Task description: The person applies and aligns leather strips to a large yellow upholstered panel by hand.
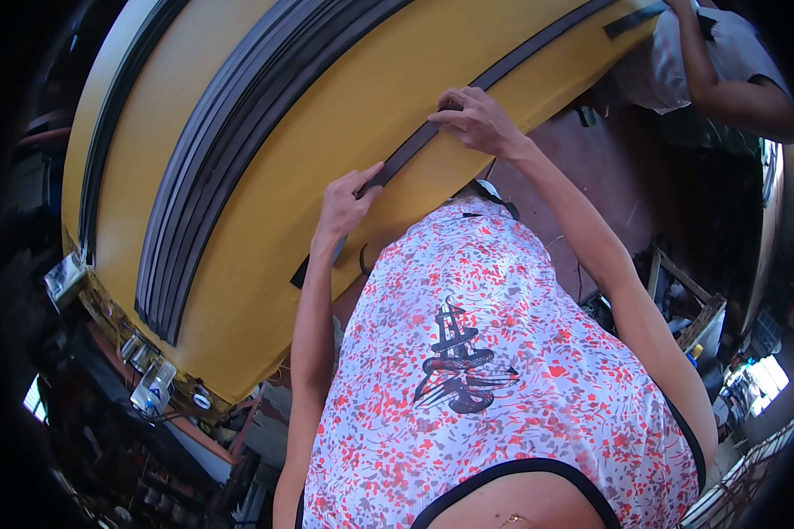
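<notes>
So my dark strip (411,148) lies along the near edge of the yellow table (326,132), long axis slanting from lower left to upper right. My left hand (342,208) pinches it nearer the low end, my right hand (480,122) pinches it farther up.

Table (344,132) is showing mustard yellow; strips (229,123) are running dark grey to black. Shirt (503,309) is carrying red-and-grey speckles on white, black print, black trim.
</notes>
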Demonstrator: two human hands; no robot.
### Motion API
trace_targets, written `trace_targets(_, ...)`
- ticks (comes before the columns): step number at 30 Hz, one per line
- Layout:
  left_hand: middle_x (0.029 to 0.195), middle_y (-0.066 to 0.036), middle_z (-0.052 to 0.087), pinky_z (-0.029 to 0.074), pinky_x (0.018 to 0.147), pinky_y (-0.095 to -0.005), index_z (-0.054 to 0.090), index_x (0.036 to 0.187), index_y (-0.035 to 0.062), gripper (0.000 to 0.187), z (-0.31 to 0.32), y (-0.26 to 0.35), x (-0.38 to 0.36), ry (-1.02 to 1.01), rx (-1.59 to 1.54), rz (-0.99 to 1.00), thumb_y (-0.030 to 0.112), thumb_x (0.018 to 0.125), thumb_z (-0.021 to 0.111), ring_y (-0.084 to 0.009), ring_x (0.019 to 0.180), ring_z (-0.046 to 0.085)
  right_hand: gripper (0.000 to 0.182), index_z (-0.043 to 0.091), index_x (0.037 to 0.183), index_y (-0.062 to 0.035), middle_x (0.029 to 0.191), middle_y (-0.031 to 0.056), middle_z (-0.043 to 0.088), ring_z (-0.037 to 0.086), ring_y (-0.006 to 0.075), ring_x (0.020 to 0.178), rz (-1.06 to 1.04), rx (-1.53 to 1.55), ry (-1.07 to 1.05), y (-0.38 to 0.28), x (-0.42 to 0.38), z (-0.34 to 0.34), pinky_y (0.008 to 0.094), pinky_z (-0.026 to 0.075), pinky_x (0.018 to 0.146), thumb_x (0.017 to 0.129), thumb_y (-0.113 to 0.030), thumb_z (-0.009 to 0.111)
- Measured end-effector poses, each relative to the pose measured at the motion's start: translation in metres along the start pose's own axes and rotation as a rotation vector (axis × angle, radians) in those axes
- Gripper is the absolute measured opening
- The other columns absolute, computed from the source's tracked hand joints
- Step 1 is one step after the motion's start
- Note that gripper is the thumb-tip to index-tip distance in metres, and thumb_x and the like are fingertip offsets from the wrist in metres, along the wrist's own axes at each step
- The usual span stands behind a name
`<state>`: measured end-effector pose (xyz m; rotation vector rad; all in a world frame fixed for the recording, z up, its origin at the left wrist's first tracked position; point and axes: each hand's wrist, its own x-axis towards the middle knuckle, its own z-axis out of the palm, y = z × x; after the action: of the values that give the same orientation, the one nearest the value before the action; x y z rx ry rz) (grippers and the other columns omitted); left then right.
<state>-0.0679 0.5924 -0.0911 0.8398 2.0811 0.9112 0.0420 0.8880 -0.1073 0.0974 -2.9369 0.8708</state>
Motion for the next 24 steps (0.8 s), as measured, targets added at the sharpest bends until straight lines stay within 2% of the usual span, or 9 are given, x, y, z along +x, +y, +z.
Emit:
trace_targets(9,0.082,-0.012,0.062,0.046,0.068,-0.0322,0.065,0.129,0.0132,0.047,0.001,-0.002,0.001,-0.002,-0.031,-0.007,0.011,0.082,0.072,-0.0212,0.069,0.054,0.022,0.073,0.106,-0.0136,0.107,0.0058,0.063,0.059,0.0278,0.105,-0.019,-0.002,0.030,0.000,0.001,0.003,0.0396,0.046,0.092,0.083,-0.016,0.071)
trace_targets(11,0.082,-0.012,0.062,0.046,0.069,-0.0322,0.066,0.129,0.0130,0.047,-0.001,0.000,0.001,-0.019,-0.014,-0.025,0.011,0.082,0.072,-0.0216,0.070,0.054,0.020,0.072,0.102,-0.0165,0.103,0.0051,0.061,0.060,0.0256,0.100,-0.064,-0.025,0.071,0.000,0.001,0.006,0.0390,0.046,0.087,0.083,-0.018,0.071)
trace_targets(14,0.083,-0.013,0.063,0.047,0.070,-0.0322,0.066,0.128,0.0126,0.046,-0.002,0.003,0.002,-0.036,0.003,-0.046,0.011,0.082,0.072,-0.0222,0.071,0.055,0.019,0.074,0.103,-0.0128,0.107,0.0058,0.064,0.060,0.0279,0.102,-0.030,0.013,0.035,-0.009,0.002,0.002,0.0391,0.047,0.090,0.085,-0.015,0.069)
trace_targets(24,0.088,-0.015,0.067,0.048,0.073,-0.0335,0.066,0.127,0.0120,0.045,-0.001,0.003,0.002,-0.028,-0.011,-0.040,0.011,0.082,0.072,-0.0240,0.075,0.059,0.021,0.073,0.105,-0.0131,0.106,0.0052,0.064,0.061,0.0276,0.099,-0.103,0.019,0.070,-0.022,0.003,0.018,0.0388,0.048,0.088,0.084,-0.013,0.067)
